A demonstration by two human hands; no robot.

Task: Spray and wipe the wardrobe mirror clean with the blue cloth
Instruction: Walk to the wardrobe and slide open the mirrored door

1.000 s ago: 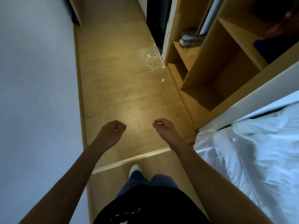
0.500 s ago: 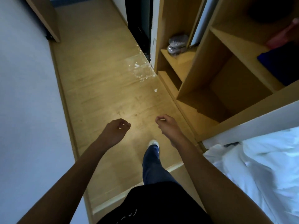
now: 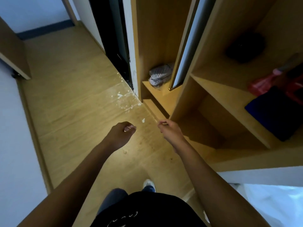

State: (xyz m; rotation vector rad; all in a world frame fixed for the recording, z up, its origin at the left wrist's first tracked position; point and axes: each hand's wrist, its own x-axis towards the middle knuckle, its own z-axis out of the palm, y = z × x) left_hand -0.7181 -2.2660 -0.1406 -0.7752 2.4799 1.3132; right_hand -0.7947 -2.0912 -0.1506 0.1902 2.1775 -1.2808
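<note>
Single head view looks steeply down at floor (image 3: 78,112); wardrobe shelves (image 3: 221,89) close right.

blue cloth (image 3: 277,117): dark blue, folded flat, lies on wardrobe shelf, right edge of frame
mirror (image 3: 186,46): narrow tall strip, upper centre

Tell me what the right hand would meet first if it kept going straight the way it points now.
Probably the low front edge of the wardrobe base, just beyond the right hand. Nothing shows between them, though depth is hard to judge from this single view.

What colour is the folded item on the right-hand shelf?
Dark blue folded item, seen in the head view.
</note>
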